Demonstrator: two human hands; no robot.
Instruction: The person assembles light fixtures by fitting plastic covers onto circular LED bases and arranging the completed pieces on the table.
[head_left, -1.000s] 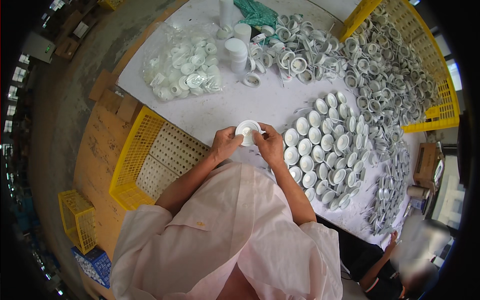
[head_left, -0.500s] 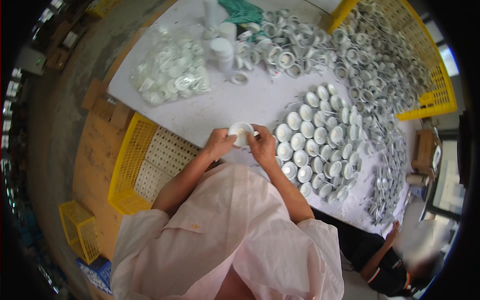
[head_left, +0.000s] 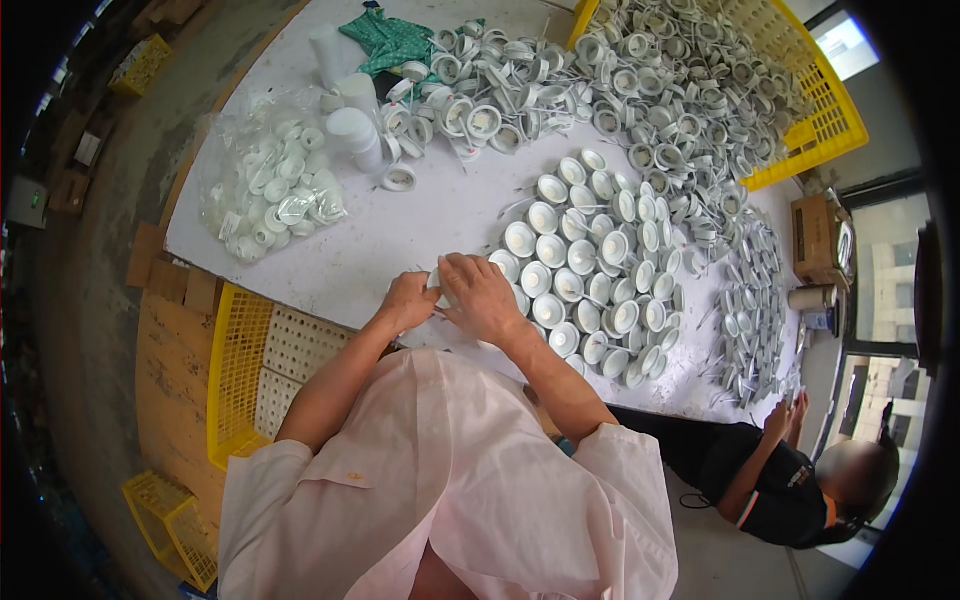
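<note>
Close in front of my body, at the near table edge, my left hand and my right hand are both closed on a white round lamp housing. Most of it is hidden behind my fingers. My right hand lies over its top and right side, and my left fingers grip its left side. Just right of my right hand, many similar round lamp housings stand in close rows, white cup faces up and toward me, some with thin wires sticking out.
A clear bag of white round caps lies far left, beside stacked white cylinders and a green cloth. Ring-shaped parts spill from a yellow crate. Another yellow crate sits at lower left. A person works at right.
My right hand has turned over the lamp housing, covering its face, which showed before. The whole view has shifted, so the table things appear further left.
</note>
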